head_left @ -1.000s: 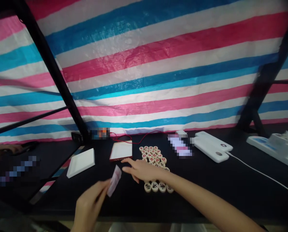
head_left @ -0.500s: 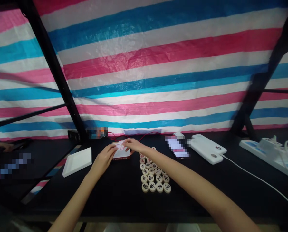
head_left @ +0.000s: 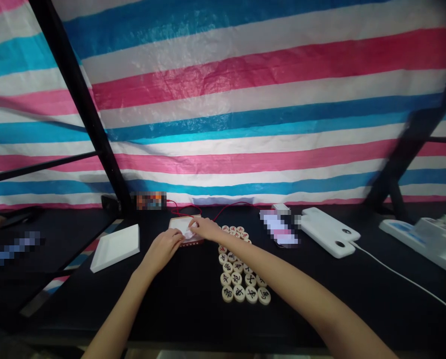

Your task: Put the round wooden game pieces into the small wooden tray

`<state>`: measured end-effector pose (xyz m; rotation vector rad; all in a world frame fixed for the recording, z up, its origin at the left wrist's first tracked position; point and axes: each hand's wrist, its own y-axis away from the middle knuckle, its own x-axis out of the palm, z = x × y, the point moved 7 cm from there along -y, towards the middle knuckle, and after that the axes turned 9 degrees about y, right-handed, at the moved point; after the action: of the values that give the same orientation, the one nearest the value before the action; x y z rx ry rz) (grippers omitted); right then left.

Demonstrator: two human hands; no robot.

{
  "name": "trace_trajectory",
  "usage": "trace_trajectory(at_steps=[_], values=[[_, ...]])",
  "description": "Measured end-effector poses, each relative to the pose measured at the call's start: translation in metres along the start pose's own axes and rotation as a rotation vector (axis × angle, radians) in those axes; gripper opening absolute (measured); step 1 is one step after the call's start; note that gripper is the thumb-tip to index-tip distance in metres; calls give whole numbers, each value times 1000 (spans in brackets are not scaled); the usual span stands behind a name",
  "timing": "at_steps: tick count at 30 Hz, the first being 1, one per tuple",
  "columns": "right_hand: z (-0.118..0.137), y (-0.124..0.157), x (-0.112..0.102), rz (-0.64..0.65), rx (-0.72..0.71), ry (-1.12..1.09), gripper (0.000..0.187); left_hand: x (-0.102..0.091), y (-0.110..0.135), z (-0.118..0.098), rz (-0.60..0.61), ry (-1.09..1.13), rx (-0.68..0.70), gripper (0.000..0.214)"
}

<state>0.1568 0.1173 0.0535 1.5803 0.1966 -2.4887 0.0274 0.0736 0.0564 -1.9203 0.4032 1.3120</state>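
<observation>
Both my hands reach over a shallow red-edged white box [head_left: 178, 223] near the back of the black table. My left hand [head_left: 163, 249] and my right hand [head_left: 204, 228] press a folded pink-and-white paper [head_left: 188, 232] down into the box, fingers pinched on it. Right of the box, several round wooden chess pieces [head_left: 241, 271] with red and black characters lie in rows under my right forearm.
A white lid [head_left: 116, 247] lies left of the box. A phone [head_left: 279, 227], a white device [head_left: 330, 232] with a white cable, and a power strip [head_left: 425, 237] sit to the right. Black frame posts [head_left: 81, 104] and a striped tarp stand behind.
My left hand carried the folded paper from the table's front up to the box, my right hand joined it, and both lowered the paper into the box.
</observation>
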Motion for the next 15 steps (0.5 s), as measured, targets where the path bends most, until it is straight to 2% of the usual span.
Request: trace_trajectory(at_steps=[3,7,11,15], values=[[1,-5,-2,14,48,77,28,3,1,4,13,43,-46,27],[2,-9,-3,7,55,139,41,3,6,12,-23,102,-129,30],[6,-8,-3,-39,19,188,26,4,7,16,-33,135,-145,32],[14,-2,1,-120,-29,239,26,8,7,19,-25,152,-137,31]])
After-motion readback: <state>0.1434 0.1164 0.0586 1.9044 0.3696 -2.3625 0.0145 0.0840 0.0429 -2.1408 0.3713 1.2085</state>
